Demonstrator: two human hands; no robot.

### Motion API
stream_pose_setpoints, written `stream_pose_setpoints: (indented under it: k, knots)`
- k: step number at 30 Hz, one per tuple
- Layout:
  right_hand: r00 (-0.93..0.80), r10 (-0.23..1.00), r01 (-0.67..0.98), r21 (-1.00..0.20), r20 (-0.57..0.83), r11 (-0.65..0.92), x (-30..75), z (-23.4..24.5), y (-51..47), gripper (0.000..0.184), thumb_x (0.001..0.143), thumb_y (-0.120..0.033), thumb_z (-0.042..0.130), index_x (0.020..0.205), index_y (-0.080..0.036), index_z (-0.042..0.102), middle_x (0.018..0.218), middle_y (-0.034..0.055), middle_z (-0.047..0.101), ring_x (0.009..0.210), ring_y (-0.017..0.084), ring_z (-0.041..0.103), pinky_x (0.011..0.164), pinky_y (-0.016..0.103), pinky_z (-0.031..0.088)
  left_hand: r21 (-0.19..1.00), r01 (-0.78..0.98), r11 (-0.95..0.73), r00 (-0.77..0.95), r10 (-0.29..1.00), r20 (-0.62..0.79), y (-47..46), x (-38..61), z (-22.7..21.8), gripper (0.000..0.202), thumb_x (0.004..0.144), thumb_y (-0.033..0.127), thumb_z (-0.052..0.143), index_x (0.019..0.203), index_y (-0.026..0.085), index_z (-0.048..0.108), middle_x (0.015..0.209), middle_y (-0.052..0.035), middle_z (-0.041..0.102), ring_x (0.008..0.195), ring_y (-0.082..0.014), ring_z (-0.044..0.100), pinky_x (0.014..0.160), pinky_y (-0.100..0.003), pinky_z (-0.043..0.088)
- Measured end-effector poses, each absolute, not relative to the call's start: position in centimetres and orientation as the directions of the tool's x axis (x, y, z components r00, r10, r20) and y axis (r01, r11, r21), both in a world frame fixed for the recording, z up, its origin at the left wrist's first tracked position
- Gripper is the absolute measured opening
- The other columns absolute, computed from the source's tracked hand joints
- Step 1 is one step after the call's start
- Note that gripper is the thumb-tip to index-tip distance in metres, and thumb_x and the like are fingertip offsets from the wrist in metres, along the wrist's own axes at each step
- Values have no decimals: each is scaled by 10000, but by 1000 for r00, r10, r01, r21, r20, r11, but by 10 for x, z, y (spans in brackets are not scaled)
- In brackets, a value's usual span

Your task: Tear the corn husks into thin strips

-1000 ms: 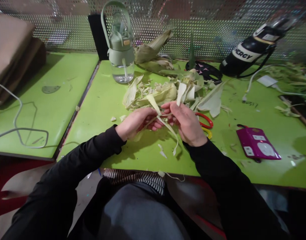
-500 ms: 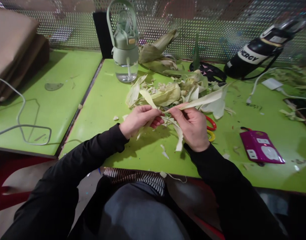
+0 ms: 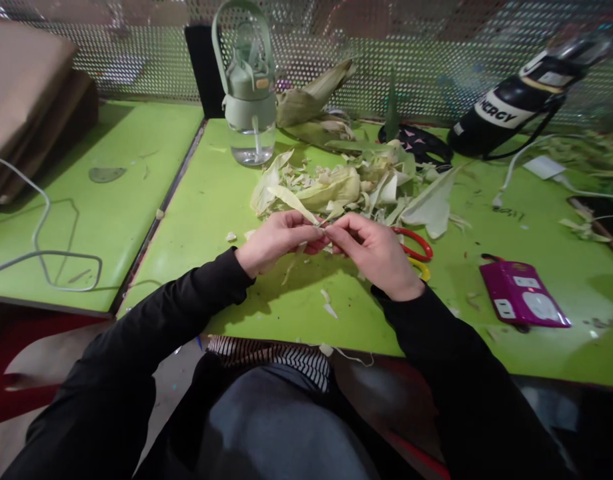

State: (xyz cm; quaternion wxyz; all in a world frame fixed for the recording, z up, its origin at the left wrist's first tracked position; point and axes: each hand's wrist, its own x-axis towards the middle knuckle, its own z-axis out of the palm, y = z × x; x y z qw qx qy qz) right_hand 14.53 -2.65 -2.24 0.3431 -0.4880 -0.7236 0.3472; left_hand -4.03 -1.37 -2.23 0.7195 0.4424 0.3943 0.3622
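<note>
Between my two hands is a pale corn husk strip [image 3: 295, 201], one end of it sticking up to the left. My left hand [image 3: 281, 241] pinches it between thumb and fingers. Fingertips of my right hand [image 3: 373, 253] meet the left ones and close on the husk at the same spot; the exact grip is partly hidden. Just beyond the hands lies a heap of torn corn husks [image 3: 336, 187] with small scraps. Scissors with red and yellow handles [image 3: 417, 245] rest beside my right hand, their blades hidden under husks.
A green-lidded water bottle [image 3: 252, 127] stands behind the heap on the left. To the right are a black bottle [image 3: 506, 110], a white cable adapter [image 3: 543, 168] and a purple power strip [image 3: 523, 293]. Brown boxes [image 3: 26, 100] and a grey cable [image 3: 46, 252] lie left.
My right hand has moved left until its fingertips meet my left hand's. The long husk strip that stretched out over my right hand no longer shows there.
</note>
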Motion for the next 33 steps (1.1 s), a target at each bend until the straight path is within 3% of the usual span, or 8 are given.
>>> stream_pose_setpoints:
  k: [7, 11, 13, 15, 17, 23, 27, 33]
  knots:
    - [-392, 898, 464, -801, 199, 379, 150, -12, -31, 336, 961, -373, 612, 674, -215, 535, 589, -45, 495, 536, 109, 424, 535, 286, 336, 939, -158, 305, 461, 864, -203, -12, -40, -25, 66, 867, 35, 613, 838, 92, 628, 669, -5, 689, 549, -57, 608, 603, -207, 514]
    - [-373, 896, 470, -783, 243, 408, 151, -14, -29, 277, 972, -385, 607, 753, -218, 584, 655, -19, 593, 589, 139, 537, 577, 299, 425, 926, -202, 319, 433, 877, -207, -9, -42, -28, 30, 886, 77, 613, 887, 98, 634, 700, -17, 709, 595, -62, 638, 667, -213, 548]
    - [-273, 852, 569, -639, 447, 518, 149, -19, -28, 219, 951, -401, 645, 839, -214, 627, 800, 30, 673, 730, 186, 619, 674, 342, 478, 908, -244, 340, 411, 885, -221, -8, -43, -27, 96, 904, 87, 561, 908, 89, 657, 745, -44, 734, 641, -75, 664, 733, -232, 568]
    - [-225, 716, 672, -427, 661, 605, 145, -26, -29, 232, 930, -406, 680, 820, -207, 638, 839, 58, 687, 790, 209, 632, 714, 362, 476, 890, -282, 357, 391, 890, -233, -9, -42, -25, 181, 904, 80, 507, 938, 77, 684, 823, -79, 765, 695, -89, 688, 796, -249, 574]
    - [-281, 660, 680, -340, 697, 649, 140, -34, -32, 301, 943, -408, 667, 728, -203, 615, 744, 42, 659, 700, 184, 604, 646, 331, 441, 885, -303, 353, 379, 897, -228, -11, -41, -23, 225, 888, 74, 496, 966, 76, 707, 907, -96, 786, 741, -100, 702, 828, -252, 569]
    - [-375, 840, 561, -626, 392, 542, 123, -40, -43, 393, 998, -391, 567, 652, -216, 504, 571, -39, 476, 526, 123, 431, 540, 298, 317, 891, -341, 301, 418, 897, -143, -15, -39, -27, 178, 874, 103, 569, 947, 97, 731, 984, -102, 797, 863, -137, 736, 907, -277, 559]
    - [-366, 850, 377, -775, 378, 507, 123, -30, -48, 360, 991, -273, 531, 645, -224, 441, 590, -52, 420, 540, 109, 394, 542, 284, 321, 923, -331, 196, 536, 844, 13, -6, -44, -41, 137, 878, 193, 668, 964, 124, 750, 1007, -82, 793, 906, -141, 734, 976, -308, 538]
    - [-386, 816, 272, -792, 430, 546, 126, -24, -53, 368, 952, -200, 538, 605, -224, 421, 565, -59, 393, 528, 101, 368, 542, 283, 323, 964, -258, -60, 548, 813, 198, -5, -46, -46, 310, 835, 409, 784, 982, 137, 759, 1020, -73, 781, 974, -176, 724, 999, -351, 534]
